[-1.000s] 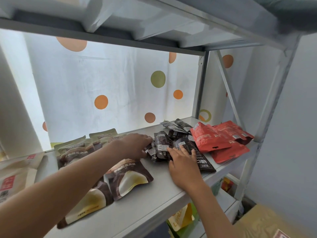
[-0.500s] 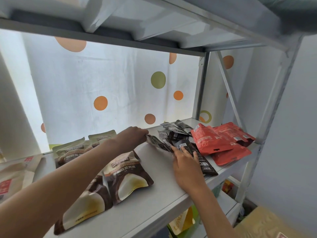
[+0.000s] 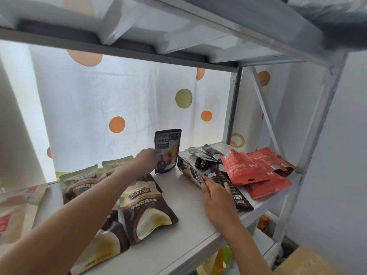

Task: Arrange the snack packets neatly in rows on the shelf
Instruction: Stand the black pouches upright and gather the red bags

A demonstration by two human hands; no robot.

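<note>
My left hand (image 3: 146,158) grips a small black snack packet (image 3: 168,143) and holds it upright on the white shelf (image 3: 184,221). My right hand (image 3: 215,197) holds another black packet (image 3: 189,171), tilted on its edge, beside a pile of black packets (image 3: 210,163). Under that hand lies a long dark packet (image 3: 238,197). Red packets (image 3: 256,169) lie in a heap at the right end. Brown-and-cream packets (image 3: 147,207) lie flat on the left, partly under my left forearm.
A tan packet with a red label (image 3: 14,213) lies at the far left. A dotted curtain (image 3: 119,108) hangs behind the shelf. An upper shelf (image 3: 178,36) sits close overhead. The frame post and brace (image 3: 264,112) stand at the right. More goods show on lower shelves (image 3: 264,223).
My left hand has lifted one black packet out of the pile and stood it upright further back. My right hand stayed by the pile and now holds a tilted black packet.
</note>
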